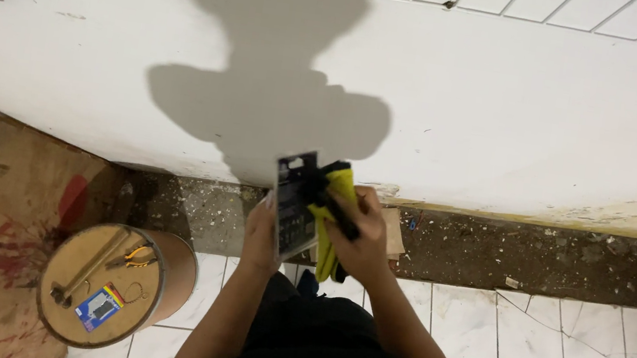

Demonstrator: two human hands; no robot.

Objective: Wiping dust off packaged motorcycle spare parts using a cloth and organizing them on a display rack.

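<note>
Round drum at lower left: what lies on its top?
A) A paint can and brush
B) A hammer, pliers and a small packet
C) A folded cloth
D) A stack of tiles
B: on the round drum lie a hammer, yellow-handled pliers and a small blue packet.

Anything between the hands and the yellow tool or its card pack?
Nothing visible. The right hand grips the yellow tool directly, and the left hand holds the card pack by its edge. The pack sits against the tool.
</note>
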